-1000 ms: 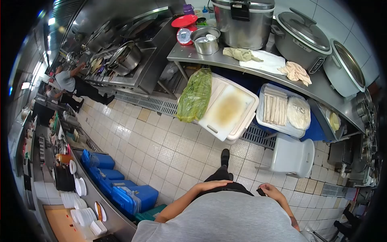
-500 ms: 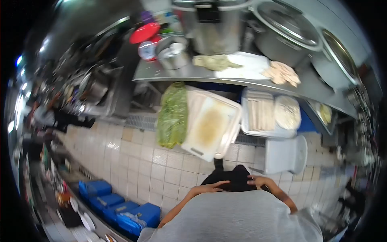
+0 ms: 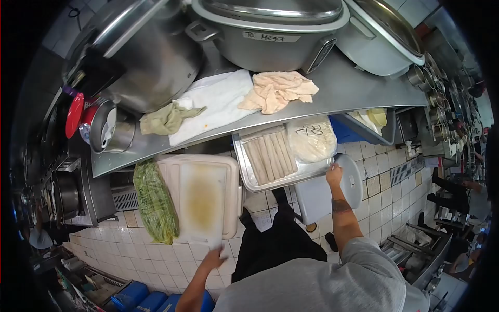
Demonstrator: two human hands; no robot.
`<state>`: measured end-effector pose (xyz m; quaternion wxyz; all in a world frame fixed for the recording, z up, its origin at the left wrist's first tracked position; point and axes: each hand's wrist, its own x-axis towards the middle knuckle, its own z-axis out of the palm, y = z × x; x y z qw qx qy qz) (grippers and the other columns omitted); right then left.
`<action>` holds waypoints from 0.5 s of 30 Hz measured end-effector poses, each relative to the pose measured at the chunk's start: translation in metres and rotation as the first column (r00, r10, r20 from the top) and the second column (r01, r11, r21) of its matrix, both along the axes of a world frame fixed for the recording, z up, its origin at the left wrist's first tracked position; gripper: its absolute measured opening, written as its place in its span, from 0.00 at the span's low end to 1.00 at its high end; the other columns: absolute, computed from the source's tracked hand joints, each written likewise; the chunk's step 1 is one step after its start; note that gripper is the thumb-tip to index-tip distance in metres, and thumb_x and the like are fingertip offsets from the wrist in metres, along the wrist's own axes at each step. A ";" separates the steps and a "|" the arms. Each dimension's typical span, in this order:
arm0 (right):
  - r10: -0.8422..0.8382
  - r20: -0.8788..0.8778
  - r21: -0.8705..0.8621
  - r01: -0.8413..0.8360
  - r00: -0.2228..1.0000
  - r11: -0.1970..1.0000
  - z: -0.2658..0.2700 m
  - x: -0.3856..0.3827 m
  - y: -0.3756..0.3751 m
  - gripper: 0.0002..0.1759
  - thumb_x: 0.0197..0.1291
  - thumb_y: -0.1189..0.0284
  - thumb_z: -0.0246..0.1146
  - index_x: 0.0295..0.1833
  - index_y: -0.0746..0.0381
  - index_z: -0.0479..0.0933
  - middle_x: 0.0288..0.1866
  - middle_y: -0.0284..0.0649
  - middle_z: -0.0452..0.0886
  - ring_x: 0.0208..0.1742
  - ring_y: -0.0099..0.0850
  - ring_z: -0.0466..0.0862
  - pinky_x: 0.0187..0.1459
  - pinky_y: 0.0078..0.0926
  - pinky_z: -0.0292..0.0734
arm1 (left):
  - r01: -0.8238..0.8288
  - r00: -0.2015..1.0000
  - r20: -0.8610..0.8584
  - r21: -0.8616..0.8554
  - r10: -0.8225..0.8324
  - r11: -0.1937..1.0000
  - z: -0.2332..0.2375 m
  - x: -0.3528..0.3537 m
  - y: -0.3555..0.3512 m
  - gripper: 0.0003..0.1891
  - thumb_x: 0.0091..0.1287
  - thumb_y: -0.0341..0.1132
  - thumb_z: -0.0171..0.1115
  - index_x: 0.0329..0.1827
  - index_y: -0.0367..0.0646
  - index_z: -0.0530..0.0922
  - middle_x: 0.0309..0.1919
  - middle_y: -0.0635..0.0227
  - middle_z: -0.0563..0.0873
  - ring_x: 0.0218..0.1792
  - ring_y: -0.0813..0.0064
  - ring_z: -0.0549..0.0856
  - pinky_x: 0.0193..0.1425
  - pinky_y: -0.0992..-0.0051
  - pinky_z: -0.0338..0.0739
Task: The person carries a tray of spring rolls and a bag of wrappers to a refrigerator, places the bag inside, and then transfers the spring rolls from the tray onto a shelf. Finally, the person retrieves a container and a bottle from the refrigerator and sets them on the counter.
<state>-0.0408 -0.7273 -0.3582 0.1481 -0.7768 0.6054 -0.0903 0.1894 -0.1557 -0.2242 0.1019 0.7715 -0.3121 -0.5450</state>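
My right hand [image 3: 334,175] pinches the near right corner of a metal tray [image 3: 254,188]. Pale rolled sheets [image 3: 269,156] and a round plastic-wrapped pack [image 3: 313,139] with dark writing lie on this tray, beside the steel shelf's front edge. My left hand [image 3: 212,259] is empty, its fingers apart, just below the near end of a white cutting board [image 3: 206,200] with a brown stain. The board rests on a beige lid [image 3: 170,174]. A green, plastic-wrapped bundle [image 3: 156,203] lies left of it.
Large pots [image 3: 278,44], a peach cloth [image 3: 280,91], a white towel [image 3: 218,99] and a green cloth [image 3: 169,118] sit on the steel shelf [image 3: 358,93]. A grey plastic chair [image 3: 317,200] stands under my right forearm. Blue containers [image 3: 130,295] are at lower left; people [image 3: 475,200] are at far right.
The view has turned and come closer to the shelf. My hands have moved apart from in front of my body, the right one onto the tray corner and the left one near the cutting board.
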 end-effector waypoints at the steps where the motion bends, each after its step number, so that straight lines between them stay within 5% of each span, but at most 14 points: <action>1: -0.044 0.008 0.005 0.044 0.999 0.999 -0.010 -0.002 -0.014 0.13 0.60 0.68 0.56 0.45 0.65 0.76 0.37 0.54 0.80 0.44 0.53 0.78 0.48 0.45 0.74 | -0.202 0.979 -0.019 -0.180 0.202 0.963 0.002 0.008 -0.059 0.27 0.63 0.42 0.63 0.60 0.35 0.71 0.51 0.49 0.81 0.50 0.58 0.82 0.52 0.67 0.76; 2: -0.090 0.021 0.007 0.090 0.996 0.996 -0.022 -0.002 -0.029 0.13 0.60 0.68 0.55 0.45 0.65 0.76 0.37 0.55 0.80 0.43 0.54 0.78 0.48 0.45 0.73 | -0.314 0.949 -0.074 -0.113 0.307 0.943 0.001 0.020 -0.116 0.28 0.62 0.43 0.62 0.60 0.32 0.71 0.52 0.46 0.79 0.55 0.54 0.79 0.59 0.65 0.72; 4: -0.116 0.041 0.070 0.113 0.992 0.991 -0.037 0.000 -0.053 0.13 0.62 0.68 0.52 0.45 0.66 0.75 0.39 0.57 0.80 0.44 0.55 0.78 0.49 0.47 0.73 | -0.223 0.957 0.092 -0.378 0.276 0.899 -0.028 0.037 -0.206 0.27 0.64 0.43 0.60 0.61 0.32 0.70 0.55 0.45 0.77 0.56 0.51 0.78 0.60 0.64 0.71; 6: -0.062 0.050 0.198 0.051 0.997 0.979 -0.046 -0.002 -0.065 0.15 0.64 0.68 0.50 0.45 0.67 0.75 0.41 0.59 0.80 0.45 0.57 0.79 0.49 0.49 0.73 | -0.426 0.876 0.028 -0.425 0.482 0.799 -0.040 0.057 -0.288 0.29 0.66 0.45 0.58 0.62 0.30 0.68 0.57 0.42 0.75 0.58 0.48 0.76 0.63 0.63 0.68; 8: -0.093 0.005 0.218 0.089 0.996 0.972 -0.045 0.001 -0.068 0.16 0.66 0.66 0.49 0.46 0.68 0.74 0.42 0.60 0.80 0.46 0.58 0.79 0.49 0.50 0.73 | -0.581 0.711 0.081 -0.490 0.698 0.649 -0.102 0.083 -0.342 0.32 0.67 0.49 0.55 0.63 0.28 0.66 0.57 0.38 0.74 0.58 0.45 0.74 0.65 0.62 0.66; 13: -0.024 0.022 0.215 0.019 0.999 0.976 -0.037 -0.001 -0.059 0.14 0.66 0.68 0.49 0.47 0.67 0.71 0.41 0.60 0.79 0.45 0.59 0.78 0.48 0.50 0.73 | -0.835 0.365 0.431 -0.241 0.825 0.495 -0.131 0.134 -0.418 0.33 0.71 0.53 0.42 0.62 0.28 0.66 0.53 0.31 0.73 0.54 0.36 0.74 0.62 0.55 0.67; 15: 0.103 -0.010 0.203 -0.099 0.995 0.974 -0.027 -0.001 -0.062 0.12 0.65 0.70 0.50 0.47 0.68 0.70 0.42 0.59 0.77 0.44 0.59 0.78 0.47 0.50 0.73 | -0.687 0.591 0.458 -0.147 0.664 0.712 -0.132 0.139 -0.414 0.29 0.72 0.49 0.38 0.62 0.31 0.68 0.49 0.33 0.76 0.51 0.38 0.76 0.58 0.52 0.69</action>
